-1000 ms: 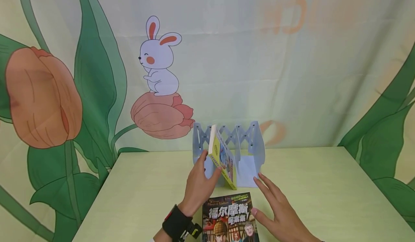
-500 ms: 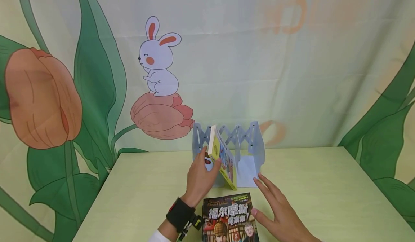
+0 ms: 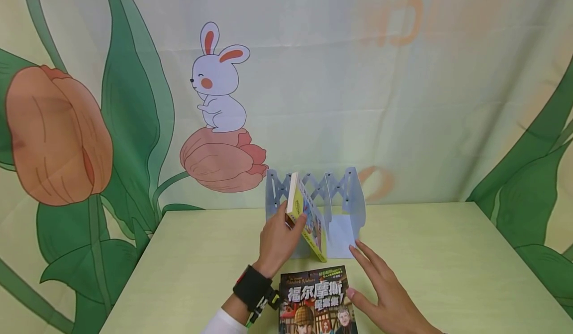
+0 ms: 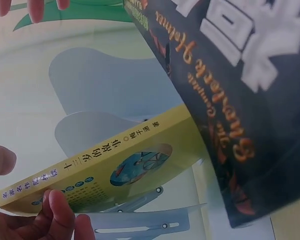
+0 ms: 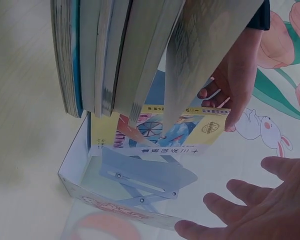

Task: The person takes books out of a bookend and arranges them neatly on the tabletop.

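Note:
A yellow paperback book (image 3: 313, 227) stands tilted in a light blue expandable book rack (image 3: 357, 197), with its spine toward me. My left hand (image 3: 276, 242) grips the spine side, thumb over the illustrated cover and fingers round the other face. In the left wrist view the fingers lie on the lower left end of the yellow book (image 4: 115, 167). My right hand (image 3: 387, 289) has its fingers spread, beside a dark-covered book (image 3: 315, 296) and close to the rack's front right corner. Nothing is held in it.
The dark book tops a stack of several books (image 5: 102, 65), seen edge-on in the right wrist view. The rack's right compartment (image 3: 341, 237) shows its bare base. Behind the pale green table (image 3: 429, 244) hangs a curtain (image 3: 304, 75) printed with a rabbit and tulips.
My left hand has moved slightly right and its fingers have closed in on the yellow book's spine side. The book and my right hand stay nearly as they were.

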